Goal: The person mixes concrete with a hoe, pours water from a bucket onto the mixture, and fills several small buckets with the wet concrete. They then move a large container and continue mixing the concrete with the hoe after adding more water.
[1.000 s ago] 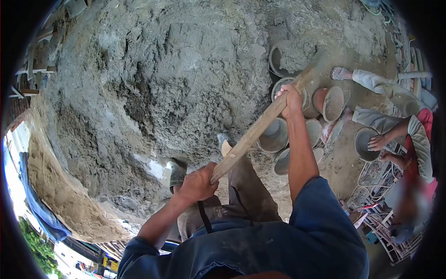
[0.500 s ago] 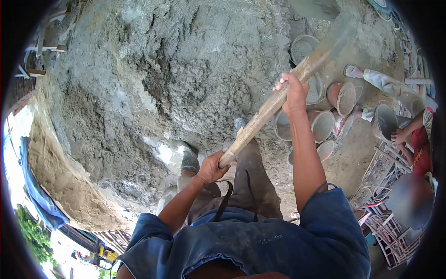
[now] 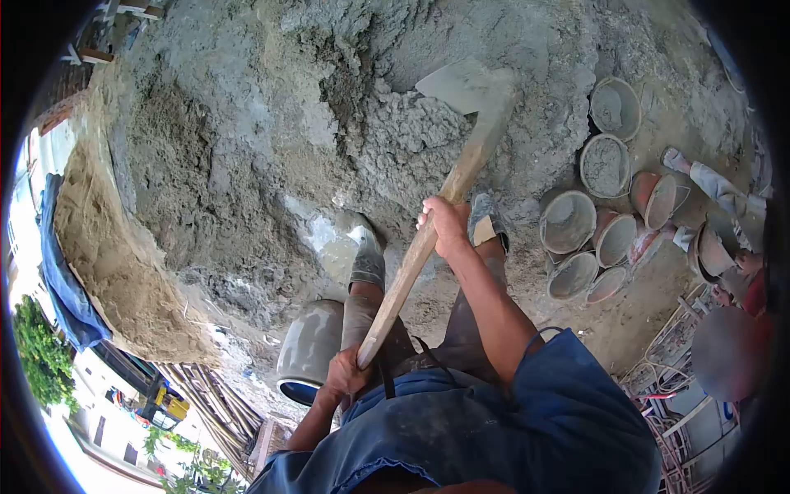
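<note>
Your left hand (image 3: 347, 372) and right hand (image 3: 445, 226) are both closed round the long wooden-handled hoe (image 3: 402, 286), its flat grey blade (image 3: 461, 86) against lumpy grey mortar (image 3: 418, 125) at upper centre.

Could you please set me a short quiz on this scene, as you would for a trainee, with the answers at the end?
1. True or false: the left hand and the right hand both grip the wooden handle.

2. What lies right beside the blade?
A) Blue sheet
B) Grey mix
C) Green leaves

3. Fill in the missing word: of the two hands on the handle, the ____ one is nearer the blade.

Key: 1. True; 2. B; 3. right
</note>
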{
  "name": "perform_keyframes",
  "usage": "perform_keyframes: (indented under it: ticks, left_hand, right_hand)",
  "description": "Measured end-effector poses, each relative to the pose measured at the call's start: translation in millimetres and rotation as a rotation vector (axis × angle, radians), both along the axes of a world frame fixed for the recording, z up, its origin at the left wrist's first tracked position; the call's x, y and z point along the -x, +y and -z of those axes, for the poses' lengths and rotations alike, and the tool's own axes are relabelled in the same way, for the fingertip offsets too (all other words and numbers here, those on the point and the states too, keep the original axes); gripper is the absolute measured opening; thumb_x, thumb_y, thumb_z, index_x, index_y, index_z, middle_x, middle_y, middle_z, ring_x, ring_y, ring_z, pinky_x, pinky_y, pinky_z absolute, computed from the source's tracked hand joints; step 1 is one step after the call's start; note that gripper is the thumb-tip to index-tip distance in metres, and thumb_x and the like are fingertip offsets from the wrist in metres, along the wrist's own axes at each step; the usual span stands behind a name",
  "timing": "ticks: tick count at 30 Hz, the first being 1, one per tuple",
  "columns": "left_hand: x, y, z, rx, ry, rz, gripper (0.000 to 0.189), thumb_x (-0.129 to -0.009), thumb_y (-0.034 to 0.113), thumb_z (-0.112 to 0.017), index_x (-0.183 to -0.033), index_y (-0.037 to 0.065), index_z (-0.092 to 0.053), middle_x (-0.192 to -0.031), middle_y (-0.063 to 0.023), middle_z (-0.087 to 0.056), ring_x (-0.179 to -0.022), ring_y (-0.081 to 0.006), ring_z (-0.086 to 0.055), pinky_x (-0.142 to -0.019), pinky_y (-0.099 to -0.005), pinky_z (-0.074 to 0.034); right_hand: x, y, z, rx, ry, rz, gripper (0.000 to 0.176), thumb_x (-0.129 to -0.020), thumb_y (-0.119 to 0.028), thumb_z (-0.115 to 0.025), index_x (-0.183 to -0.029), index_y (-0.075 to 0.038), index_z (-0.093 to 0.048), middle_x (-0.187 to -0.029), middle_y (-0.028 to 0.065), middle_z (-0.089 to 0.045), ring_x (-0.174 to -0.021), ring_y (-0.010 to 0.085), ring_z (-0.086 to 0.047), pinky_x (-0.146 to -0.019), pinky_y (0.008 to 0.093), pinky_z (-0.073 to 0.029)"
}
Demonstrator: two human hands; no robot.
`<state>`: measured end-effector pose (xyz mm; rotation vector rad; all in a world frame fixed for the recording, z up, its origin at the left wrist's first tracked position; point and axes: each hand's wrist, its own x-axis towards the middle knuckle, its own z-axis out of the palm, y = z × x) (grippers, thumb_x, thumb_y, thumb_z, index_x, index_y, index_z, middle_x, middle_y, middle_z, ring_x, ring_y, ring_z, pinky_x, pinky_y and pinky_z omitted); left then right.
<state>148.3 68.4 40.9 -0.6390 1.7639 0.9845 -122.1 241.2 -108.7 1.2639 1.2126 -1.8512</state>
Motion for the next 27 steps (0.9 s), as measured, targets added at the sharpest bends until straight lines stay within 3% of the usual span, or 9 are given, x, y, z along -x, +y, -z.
perform_keyframes:
  ticks: [4, 7, 11, 13, 17, 19, 23, 25, 27]
  left_hand:
    - [63.9, 31.0, 59.8, -0.140, 0.271, -0.023, 0.025, -0.071, 0.016, -0.066, -0.093, 0.006, -0.056, -0.084, -0.0230, -0.064, -0.084, -0.0448, -0.061, -0.073, -0.0491, -0.049]
    - [159.4, 36.3, 74.6, -0.111, 0.327, -0.029, 0.032, -0.071, 0.012, -0.065, -0.099, 0.002, -0.057, -0.082, -0.0243, -0.063, -0.081, -0.0441, -0.062, -0.073, -0.0462, -0.049]
    - [180.3, 5.3, -24.8, -0.226, 0.010, -0.131, 0.040, -0.075, 0.021, -0.069, -0.105, -0.003, -0.056, -0.095, -0.0263, -0.063, -0.094, -0.0338, -0.063, -0.080, -0.0419, -0.047]
    - [190.0, 3.2, -83.3, -0.216, -0.265, -0.096, 0.054, -0.080, 0.023, -0.067, -0.123, -0.005, -0.049, -0.114, -0.0262, -0.058, -0.107, -0.0343, -0.059, -0.090, -0.0411, -0.044]
    - [200.1, 12.4, -128.2, -0.355, -0.013, -0.199, 0.067, -0.087, 0.021, -0.060, -0.141, -0.006, -0.031, -0.124, -0.0270, -0.052, -0.112, -0.0379, -0.056, -0.098, -0.0407, -0.042]
    - [255.7, 39.3, -155.3, -0.453, 0.150, -0.135, 0.071, -0.094, 0.025, -0.054, -0.147, -0.006, -0.016, -0.134, -0.0308, -0.044, -0.122, -0.0403, -0.050, -0.105, -0.0402, -0.037]
    - [335.6, 96.9, -177.7, -0.717, 0.212, -0.094, 0.072, -0.098, 0.037, -0.049, -0.147, -0.005, -0.017, -0.134, -0.0337, -0.042, -0.124, -0.0411, -0.047, -0.104, -0.0406, -0.037]
    - [367.2, 119.1, -182.9, -0.985, 0.172, 0.016, 0.082, -0.097, 0.049, -0.047, -0.148, -0.005, -0.013, -0.140, -0.0275, -0.036, -0.131, -0.0338, -0.038, -0.109, -0.0387, -0.029]
    - [386.2, 147.9, -189.8, -1.065, 0.211, 0.049, 0.083, -0.096, 0.050, -0.047, -0.148, -0.005, -0.012, -0.141, -0.0287, -0.034, -0.132, -0.0352, -0.037, -0.108, -0.0392, -0.030]
  right_hand:
    - [87.1, 52.8, -11.0, -0.166, 0.210, 0.026, 0.011, -0.072, -0.003, -0.060, -0.073, -0.002, -0.050, -0.063, 0.0066, -0.051, -0.046, 0.0186, -0.052, -0.044, 0.0349, -0.046]
    - [163.2, 71.1, 41.8, -0.237, 0.271, -0.017, 0.010, -0.074, -0.004, -0.059, -0.069, -0.003, -0.051, -0.062, 0.0069, -0.052, -0.048, 0.0186, -0.053, -0.047, 0.0346, -0.048]
    - [122.7, 17.6, 81.1, -0.092, 0.021, -0.146, 0.007, -0.078, -0.003, -0.061, -0.076, 0.000, -0.055, -0.065, 0.0089, -0.055, -0.051, 0.0221, -0.057, -0.049, 0.0364, -0.050]
    - [63.3, -13.5, 98.3, -0.049, -0.178, -0.141, 0.008, -0.077, -0.001, -0.060, -0.083, -0.001, -0.055, -0.066, 0.0093, -0.055, -0.052, 0.0237, -0.057, -0.048, 0.0393, -0.050]
    - [68.6, -3.4, 73.6, 0.203, -0.244, -0.205, 0.009, -0.081, -0.011, -0.059, -0.078, -0.007, -0.052, -0.064, 0.0067, -0.054, -0.054, 0.0217, -0.056, -0.054, 0.0383, -0.050]
    - [95.0, 28.6, 60.0, 0.279, -0.236, -0.203, 0.010, -0.081, -0.013, -0.058, -0.077, -0.007, -0.051, -0.064, 0.0065, -0.055, -0.054, 0.0214, -0.056, -0.055, 0.0378, -0.050]
    - [138.6, 91.4, 15.3, 0.311, -0.156, -0.222, 0.012, -0.082, -0.015, -0.057, -0.074, -0.008, -0.051, -0.062, 0.0056, -0.054, -0.055, 0.0206, -0.055, -0.053, 0.0371, -0.048]
    - [161.8, 127.9, 4.6, 0.551, -0.094, -0.193, 0.011, -0.082, -0.014, -0.057, -0.076, -0.007, -0.053, -0.063, 0.0052, -0.055, -0.055, 0.0206, -0.056, -0.054, 0.0363, -0.048]
    - [184.1, 161.7, -15.4, 0.561, -0.168, -0.081, 0.014, -0.079, -0.014, -0.058, -0.067, -0.008, -0.052, -0.061, 0.0064, -0.053, -0.054, 0.0215, -0.054, -0.056, 0.0371, -0.050]
